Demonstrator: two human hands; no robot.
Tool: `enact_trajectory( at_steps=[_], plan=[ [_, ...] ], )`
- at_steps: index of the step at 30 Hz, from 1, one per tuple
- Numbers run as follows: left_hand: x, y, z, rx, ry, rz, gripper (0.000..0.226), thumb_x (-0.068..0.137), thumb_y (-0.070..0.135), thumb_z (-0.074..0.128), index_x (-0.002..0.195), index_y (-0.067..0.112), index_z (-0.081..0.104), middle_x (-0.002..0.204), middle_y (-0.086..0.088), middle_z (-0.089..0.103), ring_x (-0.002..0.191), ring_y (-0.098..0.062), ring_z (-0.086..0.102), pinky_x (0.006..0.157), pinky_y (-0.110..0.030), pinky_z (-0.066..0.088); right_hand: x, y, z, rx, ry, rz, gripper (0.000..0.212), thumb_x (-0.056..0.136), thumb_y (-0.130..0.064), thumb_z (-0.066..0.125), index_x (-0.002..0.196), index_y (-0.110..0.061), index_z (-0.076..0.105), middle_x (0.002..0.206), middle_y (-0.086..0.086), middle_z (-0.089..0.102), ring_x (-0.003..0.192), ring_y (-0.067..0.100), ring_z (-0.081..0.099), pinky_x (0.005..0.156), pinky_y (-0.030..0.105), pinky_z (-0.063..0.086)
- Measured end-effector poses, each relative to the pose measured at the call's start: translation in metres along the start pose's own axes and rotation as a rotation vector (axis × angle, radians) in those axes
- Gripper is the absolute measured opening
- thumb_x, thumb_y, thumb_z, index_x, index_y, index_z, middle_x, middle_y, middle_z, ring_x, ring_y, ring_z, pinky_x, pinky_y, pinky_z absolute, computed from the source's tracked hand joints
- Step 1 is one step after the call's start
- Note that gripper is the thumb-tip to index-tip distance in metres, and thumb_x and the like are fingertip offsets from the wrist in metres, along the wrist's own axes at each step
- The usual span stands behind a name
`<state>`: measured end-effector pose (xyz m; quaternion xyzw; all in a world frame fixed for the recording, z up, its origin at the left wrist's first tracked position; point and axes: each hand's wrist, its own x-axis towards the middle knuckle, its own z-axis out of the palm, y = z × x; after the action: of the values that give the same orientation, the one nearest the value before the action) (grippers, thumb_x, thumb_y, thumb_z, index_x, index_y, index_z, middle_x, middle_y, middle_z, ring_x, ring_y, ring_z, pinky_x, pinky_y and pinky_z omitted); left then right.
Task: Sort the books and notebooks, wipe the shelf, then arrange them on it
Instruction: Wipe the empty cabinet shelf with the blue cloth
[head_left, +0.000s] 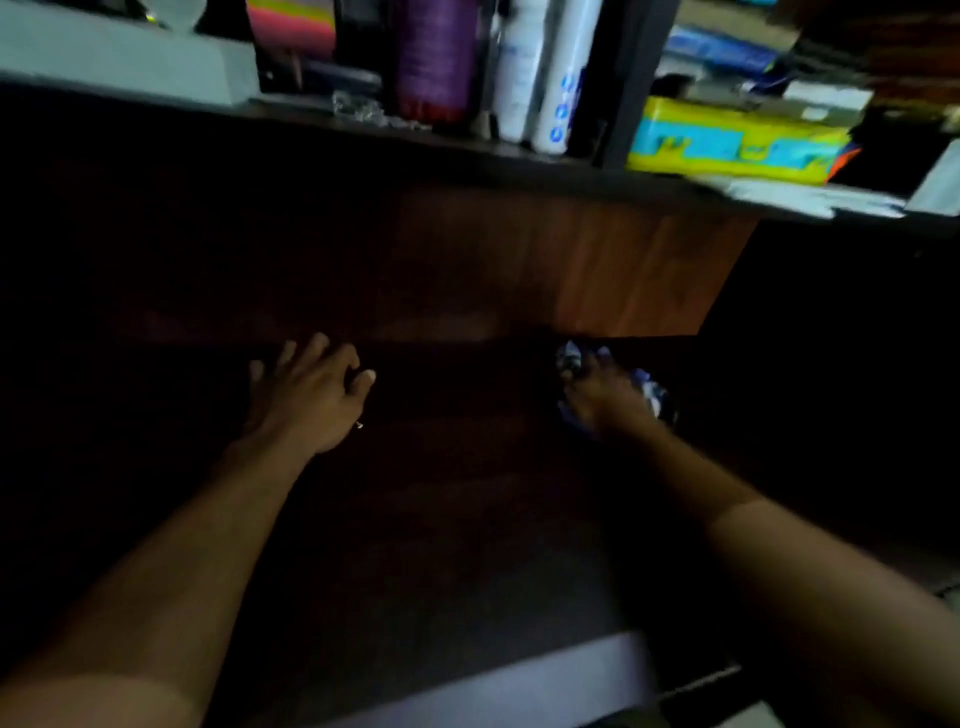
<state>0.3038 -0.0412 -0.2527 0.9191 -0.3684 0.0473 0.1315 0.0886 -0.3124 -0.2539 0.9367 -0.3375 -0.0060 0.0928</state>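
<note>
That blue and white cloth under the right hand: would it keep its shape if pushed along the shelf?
Probably not. The cloth looks bunched and crumpled under the right hand, so it is likely floppy and light. On the smooth wooden shelf it should slide easily.

Cloth (649, 387): blue and white, patterned. Shelf back panel (597, 270): reddish-brown wood grain. Bottle (436, 57): purple. Two tubes (540, 67): white, blue print. Box (737, 143): yellow with light-blue patches. Folder (291, 23): pink, yellow stripe.
</note>
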Motion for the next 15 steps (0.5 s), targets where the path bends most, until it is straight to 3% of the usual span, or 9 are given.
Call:
enact_trajectory(
  at_steps=[2,4,5,6,8,11,15],
  plan=[
    [0.009,-0.005,0.003,-0.055,-0.009,-0.032,0.042,0.103,0.058,0.031,0.133,0.035,0.050,0.148,0.002,0.042,0.137,-0.030,0.034,0.112,-0.054,0.025,0.046,0.046,0.027,-0.076,0.028,-0.015,0.088,0.088,-0.056,0.013,0.151,0.001,0.036,0.148,0.036,0.040,0.131,0.057,0.042,0.111,0.064,0.035],
    [0.010,-0.005,0.002,-0.078,-0.008,-0.056,0.045,0.104,0.059,0.027,0.135,0.035,0.049,0.148,0.003,0.043,0.139,-0.030,0.034,0.113,-0.055,0.022,0.085,0.077,0.048,-0.050,0.062,0.052,0.068,0.092,-0.048,0.053,0.146,-0.008,0.042,0.139,0.027,0.053,0.123,0.048,0.045,0.103,0.062,0.046],
    [0.008,-0.003,0.004,-0.085,0.004,-0.060,0.046,0.104,0.058,0.025,0.135,0.035,0.049,0.148,0.003,0.043,0.139,-0.029,0.034,0.114,-0.054,0.022,0.100,0.076,0.049,0.010,0.001,0.099,0.072,0.081,-0.046,0.073,0.139,-0.013,0.046,0.131,0.021,0.059,0.114,0.044,0.045,0.094,0.060,0.052],
    [0.008,-0.003,0.004,-0.076,0.019,-0.079,0.046,0.104,0.058,0.024,0.137,0.035,0.047,0.149,0.003,0.043,0.139,-0.029,0.034,0.114,-0.054,0.022,0.108,0.057,0.045,0.063,-0.019,0.089,0.071,0.075,-0.046,0.079,0.133,-0.016,0.051,0.125,0.017,0.062,0.109,0.042,0.047,0.088,0.059,0.055],
    [0.007,0.001,0.001,-0.094,0.055,-0.115,0.046,0.105,0.056,0.023,0.142,0.036,0.041,0.150,0.002,0.042,0.140,-0.028,0.034,0.114,-0.053,0.022,0.120,0.019,0.050,0.160,-0.031,0.010,0.060,0.087,-0.051,0.062,0.136,-0.019,0.053,0.134,0.016,0.057,0.117,0.046,0.052,0.098,0.059,0.049],
    [0.001,0.001,-0.002,-0.206,0.102,-0.152,0.043,0.107,0.052,0.025,0.147,0.042,0.033,0.151,0.002,0.043,0.141,-0.026,0.037,0.116,-0.053,0.023,0.086,-0.043,0.018,0.285,-0.027,-0.103,0.073,0.089,-0.065,0.030,0.145,-0.020,0.044,0.145,0.019,0.045,0.127,0.046,0.045,0.106,0.056,0.039],
    [-0.014,0.007,-0.003,-0.277,0.039,-0.130,0.047,0.107,0.053,0.027,0.154,0.046,0.023,0.161,0.000,0.029,0.147,-0.029,0.028,0.120,-0.051,0.027,0.046,-0.090,-0.012,0.404,-0.014,-0.302,0.074,0.096,-0.060,0.030,0.155,-0.015,0.029,0.162,0.016,0.025,0.148,0.035,0.025,0.121,0.050,0.021]
  ],
)
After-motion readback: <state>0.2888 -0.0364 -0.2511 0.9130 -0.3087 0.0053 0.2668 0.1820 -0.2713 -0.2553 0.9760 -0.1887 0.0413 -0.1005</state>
